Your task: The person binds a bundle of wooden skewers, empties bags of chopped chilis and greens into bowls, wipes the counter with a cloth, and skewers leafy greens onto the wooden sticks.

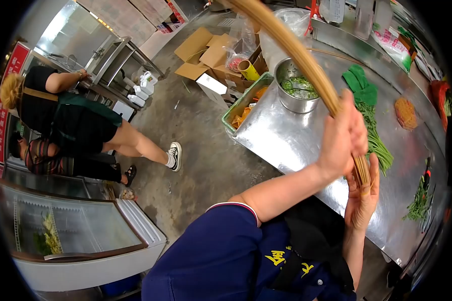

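A long bundle of thin bamboo skewers slants from the top edge of the head view down to the steel table's near side. My left hand is wrapped around it partway along. At its lower end, my right hand cups the stick ends against palm and fingers, thumb raised beside them. Behind my hands on the table lie long-stemmed leafy greens, partly hidden by my left hand, and a green cloth or glove. A steel pot of chopped greens stands left of the bundle.
The steel table also bears an orange netted bundle and herbs beside a red-and-black-handled tool. A green-rimmed crate and open cardboard boxes stand beyond its corner. At left are a person and a glass-topped freezer.
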Demonstrator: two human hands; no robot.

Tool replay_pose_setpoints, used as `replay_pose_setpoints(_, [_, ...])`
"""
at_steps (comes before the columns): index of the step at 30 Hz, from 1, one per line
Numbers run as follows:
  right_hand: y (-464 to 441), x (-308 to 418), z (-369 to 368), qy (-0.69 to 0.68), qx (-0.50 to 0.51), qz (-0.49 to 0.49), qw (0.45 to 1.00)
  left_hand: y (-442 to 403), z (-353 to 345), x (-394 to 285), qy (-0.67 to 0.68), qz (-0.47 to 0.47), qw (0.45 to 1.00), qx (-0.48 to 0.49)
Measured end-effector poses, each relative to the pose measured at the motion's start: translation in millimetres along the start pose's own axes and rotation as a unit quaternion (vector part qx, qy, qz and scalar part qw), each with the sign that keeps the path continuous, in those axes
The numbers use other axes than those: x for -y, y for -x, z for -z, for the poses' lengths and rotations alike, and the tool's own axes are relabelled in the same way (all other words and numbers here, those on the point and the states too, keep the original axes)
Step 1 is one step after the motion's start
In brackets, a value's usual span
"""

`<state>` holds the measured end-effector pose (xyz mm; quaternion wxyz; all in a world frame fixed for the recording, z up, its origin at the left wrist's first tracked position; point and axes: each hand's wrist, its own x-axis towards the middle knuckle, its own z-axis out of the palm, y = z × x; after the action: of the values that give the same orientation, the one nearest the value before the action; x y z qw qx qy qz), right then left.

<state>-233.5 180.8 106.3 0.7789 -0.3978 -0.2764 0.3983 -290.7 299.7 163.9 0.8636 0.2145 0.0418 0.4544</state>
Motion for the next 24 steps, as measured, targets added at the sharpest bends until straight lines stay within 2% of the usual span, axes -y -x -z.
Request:
replay_pose_setpoints(3, [-6,3,8,-0.005,-0.064,-0.006,0.998,17,1,22,-0.04,0.07,0.996,0.025])
replay_pose_setpoints(4, [-7,7,13,-0.021,-0.037,-0.016,0.999,19,0,21,-0.043,0.071,0.996,0.014])
replay_pose_setpoints(7, [-16,30,26,0.122,-0.113,0.144,0.976,19,9,16,-0.087,0.159,0.983,0.003])
replay_pose_setpoints(9, [-8,53,54,0.058,-0.084,0.145,0.984,18,22,17,-0.167,0.152,0.974,0.006])
replay_pose_setpoints(11, [-1,65,63,0.024,0.015,0.119,0.992,13,30,15,-0.272,0.126,0.954,0.015])
replay_pose_setpoints(12, [2,68,60,0.024,0.1,0.085,0.991,11,26,12,-0.37,0.058,0.927,0.012])
replay_pose_setpoints(13, [5,73,55,0.024,0.183,0.049,0.982,9,27,12,-0.41,0.005,0.911,0.04])
replay_pose_setpoints(14, [8,80,50,0.185,0.183,-0.012,0.965,7,28,13,-0.446,-0.047,0.891,0.071])
replay_pose_setpoints(15, [8,87,33,0.341,0.176,-0.073,0.921,6,26,14,-0.479,-0.098,0.866,0.103])
replay_pose_setpoints(16, [4,88,14,0.47,0.223,-0.107,0.848,8,22,10,-0.491,-0.065,0.861,0.112])
replay_pose_setpoints(18, [-1,70,15,0.689,0.282,0.031,0.667,10,13,13,-0.435,-0.045,0.893,0.107])
replay_pose_setpoints(19, [-2,62,10,0.687,0.255,0.063,0.677,10,9,16,-0.407,-0.035,0.907,0.105])
replay_pose_setpoints(20, [-3,55,-1,0.686,0.229,0.095,0.684,10,5,22,-0.372,-0.071,0.92,0.099])
replay_pose_setpoints(22, [-3,44,0,0.669,0.162,0.148,0.71,10,-5,16,-0.23,0.011,0.971,0.07])
replay_pose_setpoints(24, [2,34,10,0.635,0.082,0.185,0.746,6,-10,8,-0.061,0.079,0.994,0.046])
